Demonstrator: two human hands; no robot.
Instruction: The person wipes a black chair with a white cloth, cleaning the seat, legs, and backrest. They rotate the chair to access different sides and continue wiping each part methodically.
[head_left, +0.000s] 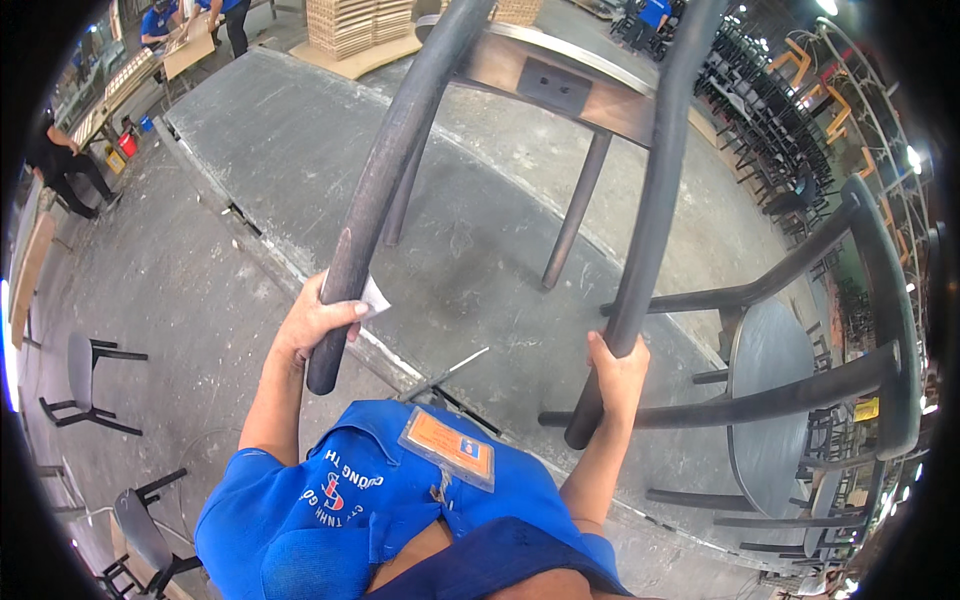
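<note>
I hold a dark wooden chair (560, 90) upside down and tilted away from me, its legs pointing back at me. My left hand (312, 325) grips one leg near its end, with a small white scrap of paper (374, 297) pinned under the fingers. My right hand (617, 372) grips a second leg close to its tip. The underside of the seat with a brown rail shows at the top. The chair hangs over a wide grey work table (300, 150).
A second dark chair (800, 400) with a round seat stands at the right on the table. More dark chairs (90, 380) stand on the floor at left. Stacked chairs (770, 110) fill the far right. Other people (60, 165) work at the upper left.
</note>
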